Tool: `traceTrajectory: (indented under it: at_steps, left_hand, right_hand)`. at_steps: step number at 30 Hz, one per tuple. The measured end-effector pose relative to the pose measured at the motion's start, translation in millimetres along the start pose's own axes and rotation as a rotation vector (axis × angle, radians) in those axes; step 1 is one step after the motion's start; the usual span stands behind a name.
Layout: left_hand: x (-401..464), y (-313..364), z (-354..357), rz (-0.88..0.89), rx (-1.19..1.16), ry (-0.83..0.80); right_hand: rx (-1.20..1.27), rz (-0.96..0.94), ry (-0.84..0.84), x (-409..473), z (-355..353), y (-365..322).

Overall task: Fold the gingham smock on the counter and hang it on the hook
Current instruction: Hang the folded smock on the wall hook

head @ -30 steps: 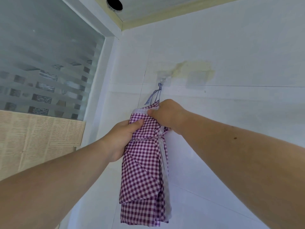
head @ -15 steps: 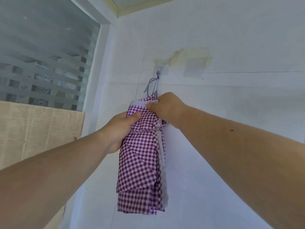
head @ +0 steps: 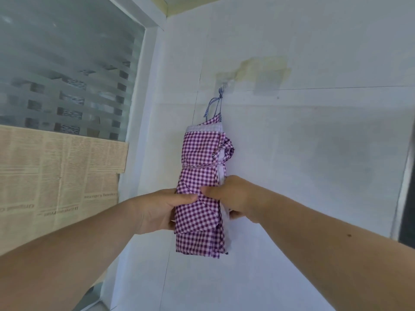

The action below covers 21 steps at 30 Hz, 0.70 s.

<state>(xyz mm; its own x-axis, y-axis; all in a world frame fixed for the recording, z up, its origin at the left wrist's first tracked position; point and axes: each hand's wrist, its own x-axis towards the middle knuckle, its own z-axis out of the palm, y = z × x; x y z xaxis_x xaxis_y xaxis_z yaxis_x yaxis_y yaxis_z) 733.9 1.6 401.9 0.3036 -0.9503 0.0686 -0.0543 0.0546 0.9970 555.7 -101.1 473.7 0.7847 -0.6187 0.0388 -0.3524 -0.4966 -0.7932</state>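
Smock (head: 199,162) hangs from wall hook (head: 223,86), right of window (head: 67,63).

Both bare forearms reach forward and upward from the lower corners, converging at mid-frame. The left hand (head: 160,212) curls closed, thumb lying across the front and pointing right. The right hand (head: 233,198) faces it, knuckles outward, fingers pinched shut, fingertips nearly meeting the left thumb.
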Motion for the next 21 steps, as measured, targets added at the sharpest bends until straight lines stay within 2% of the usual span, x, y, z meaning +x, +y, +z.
traceTrajectory:
  at_steps: [6, 10, 13, 17, 21]
  left_hand:
    - [-4, -1, 8, 0.181, -0.087, 0.112]
    - [-6, -14, 12, 0.198, -0.06, 0.135]
    - [-8, -15, 12, 0.237, -0.131, 0.156]
    - [-10, -20, 13, 0.188, -0.065, 0.155]
    - [-7, -20, 5, 0.085, -0.024, 0.124]
  right_hand:
    - [0.024, -0.158, 0.149, 15, -1, 0]
    - [-0.06, -0.119, 0.14, 15, 11, 13]
    - [-0.017, -0.186, 0.169, 18, 11, 13]
    - [-0.036, -0.159, 0.165, 16, 21, 22]
    - [-0.136, -0.038, 0.015, 7, -2, -1]
